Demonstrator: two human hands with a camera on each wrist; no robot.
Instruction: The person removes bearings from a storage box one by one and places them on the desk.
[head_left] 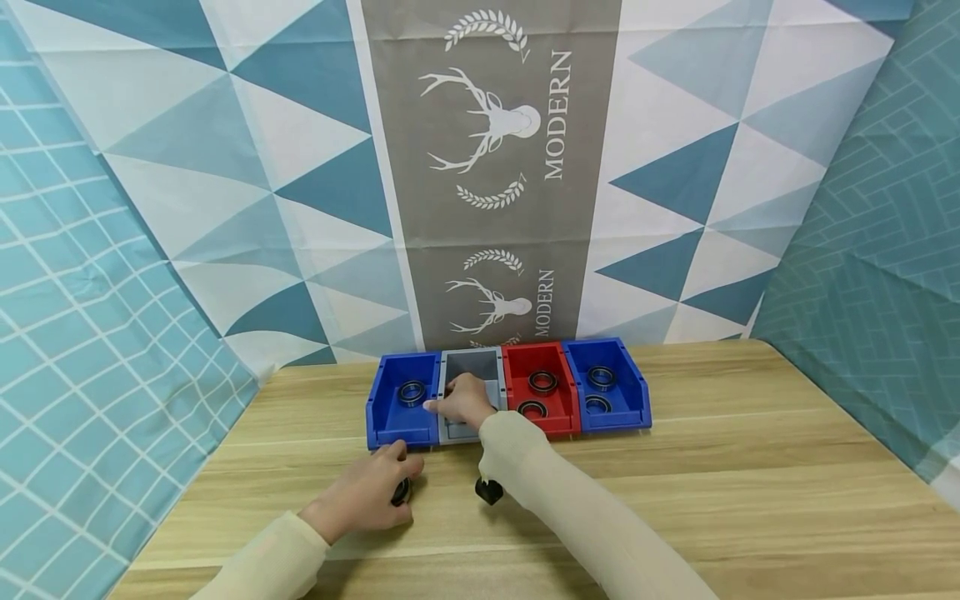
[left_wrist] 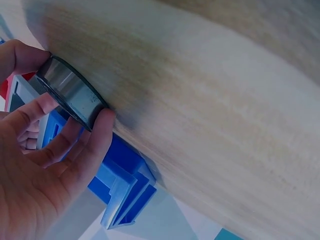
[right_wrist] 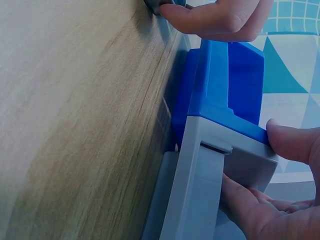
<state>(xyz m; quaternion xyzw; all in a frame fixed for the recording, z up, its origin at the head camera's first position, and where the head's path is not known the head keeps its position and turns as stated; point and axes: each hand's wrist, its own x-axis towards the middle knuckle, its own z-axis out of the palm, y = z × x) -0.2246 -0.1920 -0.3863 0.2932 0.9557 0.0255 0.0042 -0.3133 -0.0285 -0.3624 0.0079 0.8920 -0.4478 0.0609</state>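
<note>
My left hand [head_left: 367,492] pinches a ball bearing [left_wrist: 79,95] on edge between thumb and fingers, close over the table in front of the bins. Its metal outer ring faces the left wrist camera. My right hand [head_left: 463,402] reaches into the grey bin [head_left: 472,363], second from the left. In the right wrist view the thumb [right_wrist: 290,141] lies at the rim where the grey bin meets the left blue bin [right_wrist: 215,85]. The index finger [right_wrist: 245,202] extends down inside, well apart from the thumb; the fingertips are partly hidden behind the bin's front wall.
Four bins stand side by side near the patterned back cloth. One bearing [head_left: 412,393] lies in the left blue bin; two are in the red bin [head_left: 528,360] and two in the right blue bin [head_left: 630,417]. A small black object [head_left: 489,490] shows under the right cuff.
</note>
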